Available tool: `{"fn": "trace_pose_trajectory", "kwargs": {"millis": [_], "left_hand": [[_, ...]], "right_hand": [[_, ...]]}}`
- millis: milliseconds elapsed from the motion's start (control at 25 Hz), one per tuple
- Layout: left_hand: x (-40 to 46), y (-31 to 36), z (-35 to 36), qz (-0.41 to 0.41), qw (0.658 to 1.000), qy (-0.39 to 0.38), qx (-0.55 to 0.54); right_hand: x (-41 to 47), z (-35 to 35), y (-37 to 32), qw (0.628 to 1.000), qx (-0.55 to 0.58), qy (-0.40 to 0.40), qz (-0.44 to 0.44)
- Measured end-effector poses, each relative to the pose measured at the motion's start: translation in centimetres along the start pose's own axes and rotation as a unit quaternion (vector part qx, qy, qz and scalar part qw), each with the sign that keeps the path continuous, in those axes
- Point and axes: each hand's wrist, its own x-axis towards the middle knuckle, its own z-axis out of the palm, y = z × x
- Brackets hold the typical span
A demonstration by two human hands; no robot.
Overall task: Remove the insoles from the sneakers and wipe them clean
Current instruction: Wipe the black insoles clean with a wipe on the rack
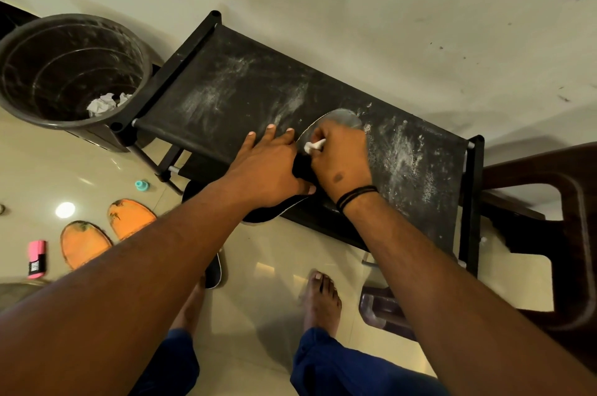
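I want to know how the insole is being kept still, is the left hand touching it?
Touching. In the head view the left hand lies flat on the dark insole with fingers spread, pressing it onto the black rack.

Insole (345, 118) flat on dusty black rack (226, 98). Left hand (271, 169) pressing insole's near end, fingers straight. Right hand (339, 153) pinching white wipe (312, 146) on insole. Bin (19, 105) left of rack.
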Motion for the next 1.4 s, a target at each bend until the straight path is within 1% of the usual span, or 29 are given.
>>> {"fn": "trace_pose_trajectory", "kwargs": {"millis": [160, 240, 280, 400, 480, 520, 640, 720, 880, 920, 960, 1040, 1080, 1120, 1160, 1240, 1280, 1320, 1400], "left_hand": [[-0.2, 0.0, 0.0, 0.007, 1.000, -0.022, 0.012], [-0.2, 0.0, 0.0, 0.008, 1.000, -0.025, 0.015], [-0.2, 0.0, 0.0, 0.007, 1.000, -0.024, 0.018], [-0.3, 0.1, -0.2, 0.001, 0.999, -0.021, 0.043], [-0.7, 0.6, -0.4, 0.004, 0.997, -0.017, 0.080], [-1.1, 1.1, -0.6, 0.011, 0.995, -0.020, 0.101], [-2.5, 3.3, -0.9, 0.049, 0.988, -0.059, 0.133], [-3.3, 4.4, -1.0, 0.053, 0.985, -0.086, 0.138], [-3.9, 5.0, -1.7, 0.037, 0.988, -0.074, 0.128], [-4.0, 5.2, -1.9, 0.034, 0.989, -0.071, 0.125], [-4.1, 5.3, -2.1, 0.033, 0.990, -0.069, 0.120], [-4.1, 5.1, -2.3, 0.036, 0.991, -0.070, 0.106], [-4.1, 5.1, -2.4, 0.040, 0.991, -0.073, 0.100], [-4.2, 5.0, -2.4, 0.045, 0.991, -0.079, 0.099], [-4.2, 5.0, -2.5, 0.049, 0.990, -0.085, 0.098], [-4.3, 5.0, -2.6, 0.051, 0.989, -0.099, 0.098], [-4.4, 5.0, -2.7, 0.050, 0.989, -0.103, 0.095], [-4.3, 5.0, -2.8, 0.049, 0.989, -0.105, 0.091], [-4.2, 4.9, -2.7, 0.051, 0.990, -0.107, 0.080]], "right_hand": [[0.0, -0.6, -0.7, 0.993, 0.079, -0.058, -0.060], [0.2, -1.8, 0.2, 0.993, 0.053, -0.073, -0.073], [0.4, -2.1, 0.8, 0.995, 0.027, -0.062, -0.071], [0.5, -2.0, 1.6, 0.999, -0.017, -0.005, -0.029], [0.5, -1.1, 1.5, 0.998, -0.057, -0.006, -0.033], [0.4, -0.7, 1.4, 0.998, -0.053, -0.005, -0.039], [0.1, -0.9, 1.4, 0.998, 0.015, 0.013, -0.057], [0.0, -1.1, 1.3, 0.997, 0.037, -0.002, -0.070], [0.2, -1.0, 0.8, 0.988, 0.088, -0.056, -0.111], [0.4, -0.9, 1.0, 0.989, 0.078, -0.053, -0.116], [0.6, -0.9, 1.4, 0.991, 0.063, -0.033, -0.114], [1.0, -0.7, 2.2, 0.995, 0.035, 0.032, -0.093], [1.0, -0.7, 2.3, 0.995, 0.033, 0.050, -0.083], [0.9, -0.7, 2.2, 0.995, 0.039, 0.042, -0.082], [0.8, -0.7, 1.8, 0.994, 0.057, 0.009, -0.090], [0.5, -1.0, 0.6, 0.985, 0.096, -0.088, -0.115], [0.6, -1.1, 0.1, 0.980, 0.102, -0.118, -0.123], [0.8, -1.0, -0.1, 0.980, 0.093, -0.125, -0.125], [1.5, -0.7, 0.2, 0.990, 0.042, -0.085, -0.104]]}}
